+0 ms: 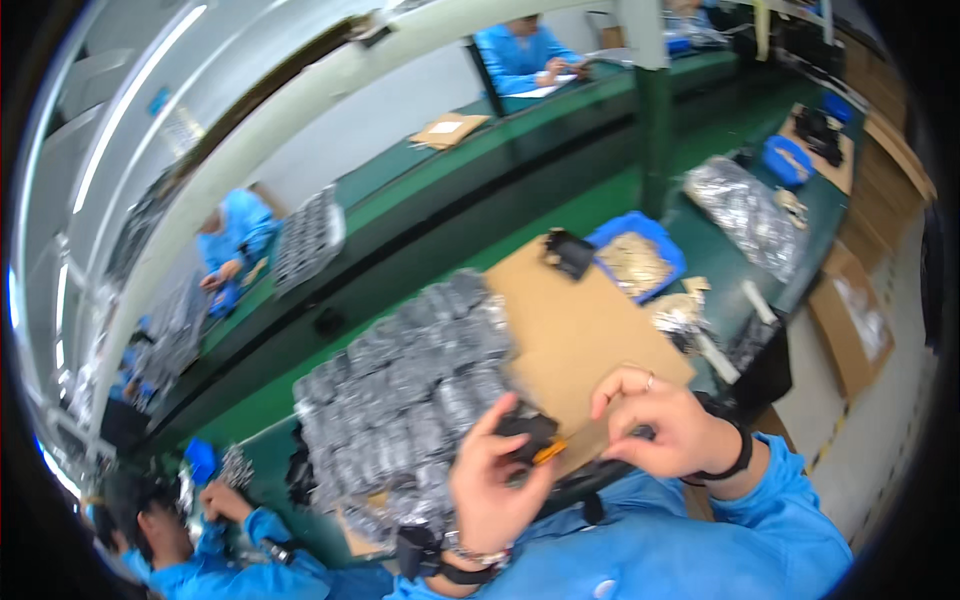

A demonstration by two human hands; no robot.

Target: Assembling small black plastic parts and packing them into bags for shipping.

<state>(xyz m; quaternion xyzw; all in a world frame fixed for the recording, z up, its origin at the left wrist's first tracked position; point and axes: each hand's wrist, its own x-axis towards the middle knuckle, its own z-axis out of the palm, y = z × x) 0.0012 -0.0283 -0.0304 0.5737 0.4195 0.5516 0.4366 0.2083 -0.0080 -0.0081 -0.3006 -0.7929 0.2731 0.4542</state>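
A worker in a blue coat holds a small black part [527, 432] low in the frame, at about six o'clock, above the near edge of a brown cardboard sheet [575, 325] on a green workbench [705, 245]. The left hand [490, 485] is curled shut around the part from below, thumb and fingers pinching its sides. The right hand [665, 425] sits just beside it at three o'clock, fingers bent and tips drawn together; whether it grips anything cannot be told. The part is dark and blocky, with a short orange piece [549, 452] at its lower right corner. At ten o'clock from the hands lies a stack of grey trays [410, 380]. At one o'clock, a blue bin [640, 258] holds pale pieces, beside another black part [568, 252] on the cardboard.
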